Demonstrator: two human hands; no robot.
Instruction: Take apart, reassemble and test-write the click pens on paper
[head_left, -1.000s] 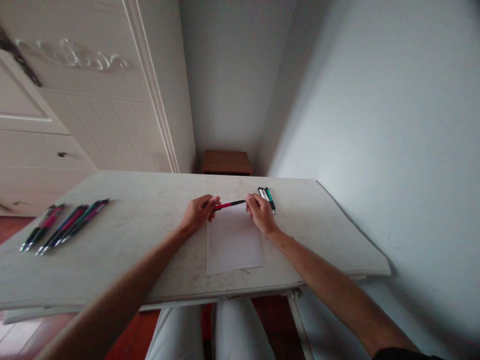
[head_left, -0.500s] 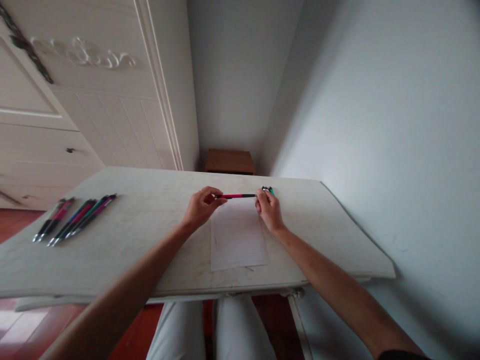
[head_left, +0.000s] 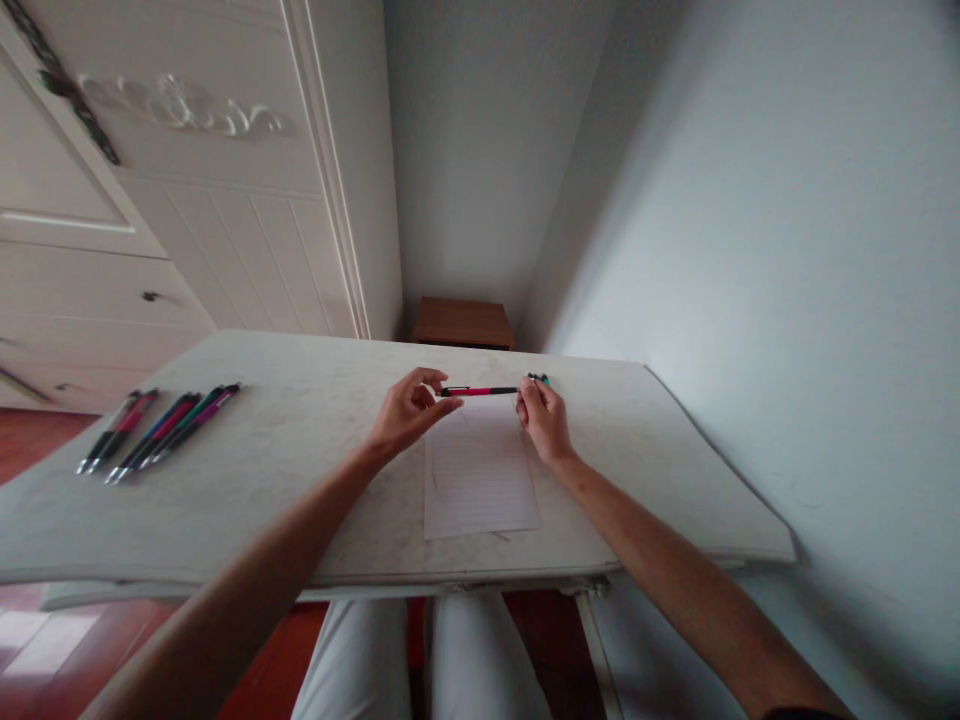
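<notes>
On the tabletop, a grp. of pens is laid at left, w/ a paper sheet placed nr. the middle. Btwn. the left hand & right hand, a pen is held crosswise by the sheet's far edge, other pens being partly hidden behind the right hand. The table is flanked by a wardrobe far left & a wall at right.

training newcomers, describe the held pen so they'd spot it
On the white tabletop, find the lined white paper sheet. Near its far edge, the right hand grips a pink-and-black pen. Unlike the black-gripped coloured pens at left, it's held.
</notes>
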